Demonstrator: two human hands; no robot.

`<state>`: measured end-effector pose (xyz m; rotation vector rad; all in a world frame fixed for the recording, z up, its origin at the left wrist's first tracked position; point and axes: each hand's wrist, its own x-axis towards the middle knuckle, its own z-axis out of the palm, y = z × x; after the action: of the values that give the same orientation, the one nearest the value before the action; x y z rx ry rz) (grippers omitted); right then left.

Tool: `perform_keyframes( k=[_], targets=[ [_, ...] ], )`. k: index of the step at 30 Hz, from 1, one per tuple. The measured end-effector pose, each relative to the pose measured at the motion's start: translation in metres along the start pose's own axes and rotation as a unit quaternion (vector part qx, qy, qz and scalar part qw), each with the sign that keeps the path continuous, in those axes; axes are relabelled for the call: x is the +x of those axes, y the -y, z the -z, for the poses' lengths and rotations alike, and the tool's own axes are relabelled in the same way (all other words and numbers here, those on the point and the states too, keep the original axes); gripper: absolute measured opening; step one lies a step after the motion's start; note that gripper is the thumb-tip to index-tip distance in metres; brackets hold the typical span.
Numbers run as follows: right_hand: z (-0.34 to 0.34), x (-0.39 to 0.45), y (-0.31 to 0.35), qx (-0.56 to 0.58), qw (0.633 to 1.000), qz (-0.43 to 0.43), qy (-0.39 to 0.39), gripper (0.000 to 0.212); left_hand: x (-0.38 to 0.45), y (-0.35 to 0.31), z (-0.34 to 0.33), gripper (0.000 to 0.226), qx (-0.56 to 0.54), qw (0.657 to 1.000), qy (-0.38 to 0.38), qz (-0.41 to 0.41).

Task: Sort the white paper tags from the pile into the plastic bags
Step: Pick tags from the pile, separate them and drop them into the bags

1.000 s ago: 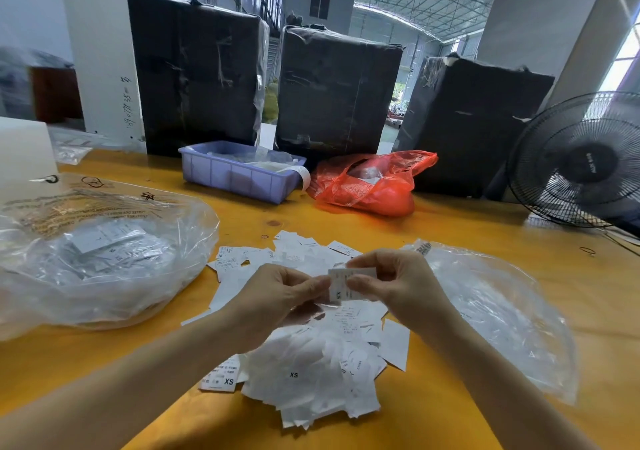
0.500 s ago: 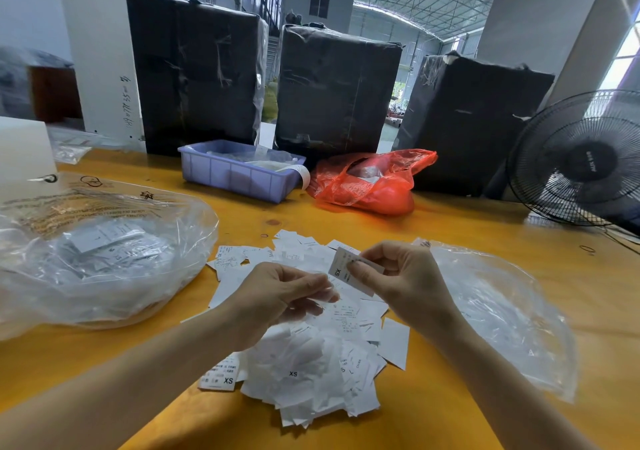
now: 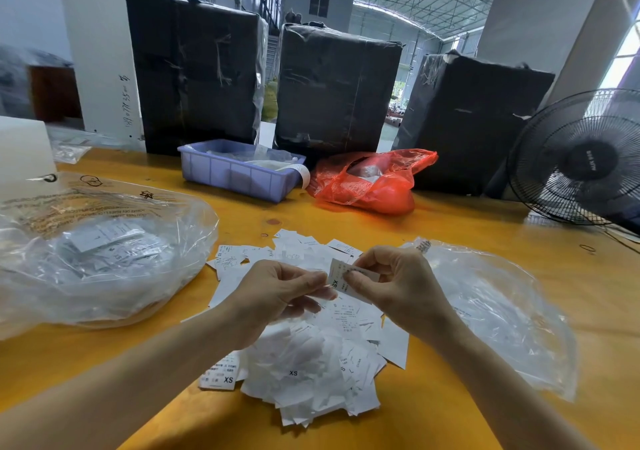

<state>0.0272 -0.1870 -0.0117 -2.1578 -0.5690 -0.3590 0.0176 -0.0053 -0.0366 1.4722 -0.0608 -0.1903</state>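
A pile of white paper tags (image 3: 304, 356) lies on the yellow table (image 3: 450, 422) in front of me. Above it, my right hand (image 3: 394, 286) pinches a small stack of tags (image 3: 341, 278); the front one is printed XS. My left hand (image 3: 277, 293) is just left of the stack, fingers curled, thumb and fingertips touching the stack's left edge. A clear plastic bag (image 3: 93, 255) holding tags sits to the left. Another clear plastic bag (image 3: 498, 311) lies flat to the right with a few tags inside.
A lilac plastic bin (image 3: 239, 172) and a red plastic bag (image 3: 370, 182) sit further back on the table. Three black-wrapped boxes (image 3: 336, 89) stand behind them. A black fan (image 3: 585, 158) stands at the right edge. A white block (image 3: 20, 151) is at far left.
The hands parted and came together again; my right hand kept the tags and tilted them, and my left hand moved back to touch the stack's left edge.
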Motion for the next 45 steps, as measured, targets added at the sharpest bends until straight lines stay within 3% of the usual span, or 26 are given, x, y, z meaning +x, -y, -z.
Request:
perform_keyframes(
  k=[7, 14, 20, 26, 29, 36, 43, 45],
  targets=[
    [0.000, 0.001, -0.001, 0.005, 1.000, -0.018, 0.020, 0.017, 0.001, 0.000, 0.000, 0.023, 0.012, 1.000, -0.009, -0.013],
    [0.000, 0.002, 0.000, 0.108, 0.988, -0.088, 0.070, 0.010, -0.001, 0.003, -0.003, 0.018, 0.024, 1.000, -0.007, -0.019],
    [0.001, 0.000, -0.001, 0.096, 0.973, -0.138, 0.160, 0.012, -0.001, 0.002, -0.004, 0.027, 0.040, 0.999, -0.007, -0.026],
    [-0.003, -0.001, 0.000, 0.052, 0.979, -0.110, 0.164, 0.036, -0.004, 0.006, -0.009, 0.027, 0.087, 0.995, 0.026, -0.028],
    [-0.004, -0.001, 0.002, 0.050, 0.986, -0.090, 0.130, 0.047, -0.004, 0.007, -0.009, 0.032, 0.072, 0.997, 0.006, -0.034],
    [-0.017, -0.006, 0.002, 0.057, 0.997, -0.040, 0.021, 0.024, -0.002, 0.008, -0.010, 0.032, -0.079, 0.995, -0.062, 0.005],
    [-0.028, -0.011, 0.011, 0.148, 0.984, -0.029, 0.091, 0.035, -0.001, 0.006, -0.012, 0.035, -0.152, 0.985, -0.087, 0.006],
    [-0.029, -0.011, 0.009, 0.158, 0.984, -0.037, 0.069, 0.040, -0.002, 0.005, -0.013, 0.038, -0.156, 0.985, -0.070, 0.009]
  ],
)
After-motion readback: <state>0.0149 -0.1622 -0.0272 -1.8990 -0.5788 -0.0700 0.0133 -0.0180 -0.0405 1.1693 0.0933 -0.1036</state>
